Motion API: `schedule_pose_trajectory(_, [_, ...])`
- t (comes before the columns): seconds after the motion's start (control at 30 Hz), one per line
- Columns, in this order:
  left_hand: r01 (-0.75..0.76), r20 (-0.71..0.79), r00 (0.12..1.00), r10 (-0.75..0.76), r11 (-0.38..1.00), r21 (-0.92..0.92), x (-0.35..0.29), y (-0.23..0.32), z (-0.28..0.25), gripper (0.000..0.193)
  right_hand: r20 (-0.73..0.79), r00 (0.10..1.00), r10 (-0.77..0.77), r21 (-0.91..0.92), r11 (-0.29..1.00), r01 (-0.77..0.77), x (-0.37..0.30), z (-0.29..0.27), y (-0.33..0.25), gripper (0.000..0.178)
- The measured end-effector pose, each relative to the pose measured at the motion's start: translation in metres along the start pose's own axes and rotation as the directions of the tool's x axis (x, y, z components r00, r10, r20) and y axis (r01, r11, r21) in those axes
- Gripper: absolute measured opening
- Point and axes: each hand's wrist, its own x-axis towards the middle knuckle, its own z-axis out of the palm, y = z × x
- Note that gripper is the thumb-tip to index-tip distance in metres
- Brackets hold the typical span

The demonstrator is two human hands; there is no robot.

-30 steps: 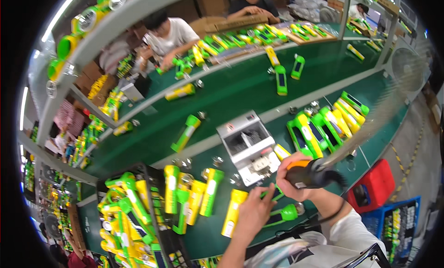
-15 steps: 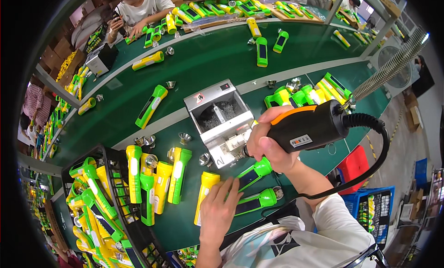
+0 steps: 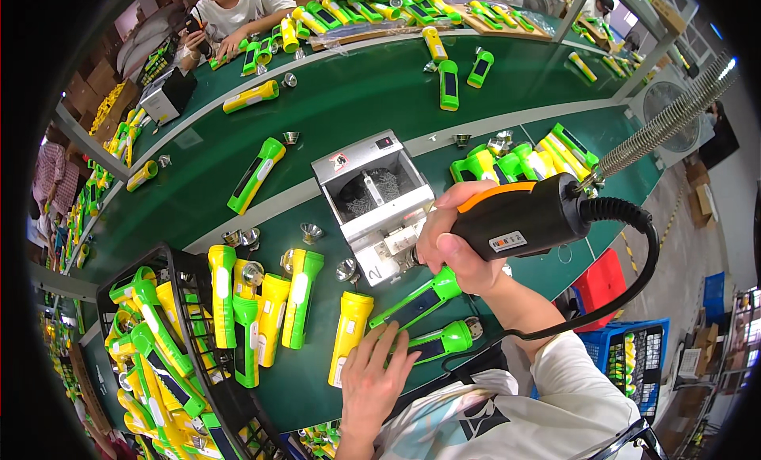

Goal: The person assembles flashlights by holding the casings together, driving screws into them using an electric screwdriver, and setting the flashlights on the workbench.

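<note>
My right hand [image 3: 460, 250] is wrapped around a black electric screwdriver [image 3: 519, 220] with an orange strip. Its front end is at the outlet of a metal screw feeder [image 3: 372, 210], whose bin holds loose screws; the tip is mostly hidden by my fingers. My left hand [image 3: 376, 381] rests with fingers stretched and slightly apart over the tail ends of two green flashlights with dark panels, an upper flashlight [image 3: 420, 300] and a lower flashlight [image 3: 445, 339]. Left of these fingers lies a yellow flashlight [image 3: 349, 337].
A black basket [image 3: 190, 325] full of yellow and green flashlights stands at the left. Several flashlights and silver reflector cups [image 3: 311, 232] lie beside it. A coiled spring [image 3: 670, 119] and black cable [image 3: 634, 301] run from the screwdriver. Across the green belt [image 3: 333, 91] sits a co-worker [image 3: 246, 8].
My left hand has slid slightly right, off the yellow flashlight and toward the green ones. The screwdriver stays at the feeder. The whole view has shifted a little.
</note>
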Motion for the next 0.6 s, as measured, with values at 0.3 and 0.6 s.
schedule_pose_trajectory(0.3, [-0.082,0.091,0.992,0.084,0.996,-0.024,0.014,0.003,0.013,0.048,0.059,0.996,-0.063,-0.047,0.997,0.066,0.001,-0.002,0.005,0.038])
schedule_pose_trajectory(0.6, [-0.088,0.178,0.98,0.085,0.996,0.01,0.029,0.008,0.031,0.061,-0.042,0.923,0.383,-0.072,0.92,-0.386,0.048,0.022,-0.004,0.024])
